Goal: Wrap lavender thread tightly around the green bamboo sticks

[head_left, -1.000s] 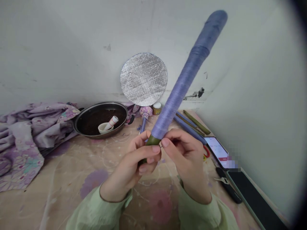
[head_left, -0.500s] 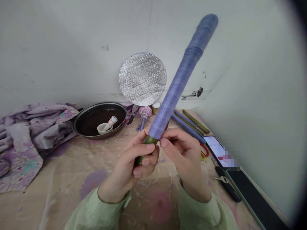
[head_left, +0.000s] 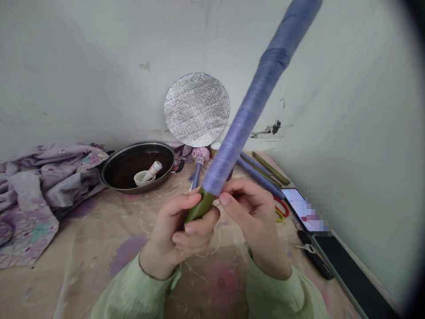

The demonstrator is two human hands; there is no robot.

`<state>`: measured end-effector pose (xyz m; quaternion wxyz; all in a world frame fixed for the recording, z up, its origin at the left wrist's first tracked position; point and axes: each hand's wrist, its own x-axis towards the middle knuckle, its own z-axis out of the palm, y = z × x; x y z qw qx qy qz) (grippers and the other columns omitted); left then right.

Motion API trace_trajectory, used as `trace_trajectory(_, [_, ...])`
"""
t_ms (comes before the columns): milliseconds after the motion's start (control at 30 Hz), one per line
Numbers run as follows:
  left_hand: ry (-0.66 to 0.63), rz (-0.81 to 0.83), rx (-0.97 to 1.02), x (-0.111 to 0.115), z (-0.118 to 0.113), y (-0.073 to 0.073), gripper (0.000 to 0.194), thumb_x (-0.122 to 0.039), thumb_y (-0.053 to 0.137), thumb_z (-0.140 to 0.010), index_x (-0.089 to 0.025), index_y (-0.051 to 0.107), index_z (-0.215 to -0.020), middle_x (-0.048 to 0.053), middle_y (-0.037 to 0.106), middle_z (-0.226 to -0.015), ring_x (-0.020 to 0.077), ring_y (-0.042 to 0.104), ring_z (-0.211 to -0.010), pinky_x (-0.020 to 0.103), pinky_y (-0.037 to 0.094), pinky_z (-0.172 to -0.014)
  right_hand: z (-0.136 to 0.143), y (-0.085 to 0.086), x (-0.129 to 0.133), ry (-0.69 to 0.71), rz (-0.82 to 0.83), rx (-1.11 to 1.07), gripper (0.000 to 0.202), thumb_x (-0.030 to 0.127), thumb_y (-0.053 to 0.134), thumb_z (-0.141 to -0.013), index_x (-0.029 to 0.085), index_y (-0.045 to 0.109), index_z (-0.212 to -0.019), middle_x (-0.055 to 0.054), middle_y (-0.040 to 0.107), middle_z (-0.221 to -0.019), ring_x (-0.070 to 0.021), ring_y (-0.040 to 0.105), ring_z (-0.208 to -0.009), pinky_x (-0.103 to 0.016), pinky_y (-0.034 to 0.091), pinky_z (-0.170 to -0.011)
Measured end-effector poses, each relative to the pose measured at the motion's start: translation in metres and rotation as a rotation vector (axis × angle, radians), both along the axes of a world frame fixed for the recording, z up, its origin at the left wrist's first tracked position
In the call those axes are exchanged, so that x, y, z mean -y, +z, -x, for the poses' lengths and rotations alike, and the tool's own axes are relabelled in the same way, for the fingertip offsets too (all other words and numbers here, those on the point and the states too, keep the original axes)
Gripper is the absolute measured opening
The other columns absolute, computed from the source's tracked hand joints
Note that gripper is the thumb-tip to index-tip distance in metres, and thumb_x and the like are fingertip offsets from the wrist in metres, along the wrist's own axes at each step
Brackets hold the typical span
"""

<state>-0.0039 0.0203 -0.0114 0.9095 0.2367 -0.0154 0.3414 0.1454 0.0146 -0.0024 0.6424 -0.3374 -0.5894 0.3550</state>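
Note:
A long green stick [head_left: 200,209] tilts up to the right, wound tightly with blue-violet thread [head_left: 239,128] over all but its lower end. My left hand [head_left: 181,230] is wrapped round that bare green end, thumb on top. Just below the last turns of the winding, my right hand [head_left: 254,217] makes a pinch, thumb tip near the stick. A fine strand shows faintly between the two hands, seemingly the thread's end. The stick's upper tip runs out of the top of the view.
A black pan [head_left: 109,179] holds dark matter and a white bowl [head_left: 141,178] with a rolled white piece. Floral cloth [head_left: 29,208] lies left. Behind stand a silver disc [head_left: 197,110] and more sticks [head_left: 262,177]. At right lie a phone [head_left: 300,208] and a dark-handled tool [head_left: 317,259].
The stick has shifted nearer and higher, its tip leaving the top of the view. My left fingers have eased lower, showing more green. My right hand keeps its pinch beside the winding.

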Motion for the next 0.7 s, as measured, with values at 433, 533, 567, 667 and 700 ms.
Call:
trace_trajectory(433, [-0.106,-0.015,0.091,-0.003,0.001,-0.008,0.029,-0.027,0.057,-0.094,-0.009,0.075,-0.108,-0.008,0.042,-0.051,-0.0028,0.013,-0.025,0.007,0.018,-0.024,0.0,0.001,-0.001,0.052,-0.003,-0.069,0.015,0.01,0.073,-0.078,0.022,0.072,-0.07,0.005,0.069,-0.064,-0.0075,0.06,-0.057,-0.016,0.051,-0.053])
trace_trajectory(533, [-0.125,-0.038,0.081,-0.002,0.003,-0.01,0.029,-0.029,0.057,-0.094,-0.012,0.075,-0.11,-0.008,0.044,-0.051,-0.0019,0.015,-0.024,0.008,0.013,-0.023,-0.003,0.0,0.0,0.158,0.014,-0.083,0.012,0.012,0.074,-0.08,0.023,0.074,-0.075,0.004,0.073,-0.068,-0.0093,0.066,-0.06,-0.018,0.054,-0.055])
trace_trajectory(567, [-0.133,-0.053,0.07,-0.002,0.003,-0.01,0.029,-0.03,0.058,-0.093,-0.013,0.074,-0.11,-0.007,0.044,-0.05,-0.0014,0.015,-0.024,0.009,0.012,-0.023,-0.005,0.0,0.0,0.191,0.021,-0.081,0.012,0.012,0.074,-0.081,0.023,0.074,-0.076,0.004,0.074,-0.069,-0.0102,0.067,-0.062,-0.019,0.055,-0.056])
trace_trajectory(667, [-0.141,-0.104,0.025,-0.003,0.003,-0.009,0.027,-0.033,0.06,-0.092,-0.016,0.075,-0.105,-0.008,0.043,-0.048,-0.0008,0.01,-0.025,0.01,0.01,-0.023,-0.009,-0.001,0.0,0.258,0.036,-0.064,0.01,0.016,0.075,-0.084,0.024,0.075,-0.08,0.003,0.075,-0.071,-0.0121,0.071,-0.064,-0.021,0.059,-0.059])
trace_trajectory(700, [-0.134,-0.114,0.015,-0.003,0.003,-0.008,0.027,-0.034,0.06,-0.092,-0.016,0.075,-0.104,-0.008,0.042,-0.047,-0.0008,0.008,-0.025,0.01,0.01,-0.022,-0.011,-0.002,0.0,0.273,0.039,-0.061,0.009,0.017,0.075,-0.086,0.025,0.075,-0.082,0.003,0.076,-0.072,-0.0123,0.071,-0.065,-0.022,0.06,-0.06])
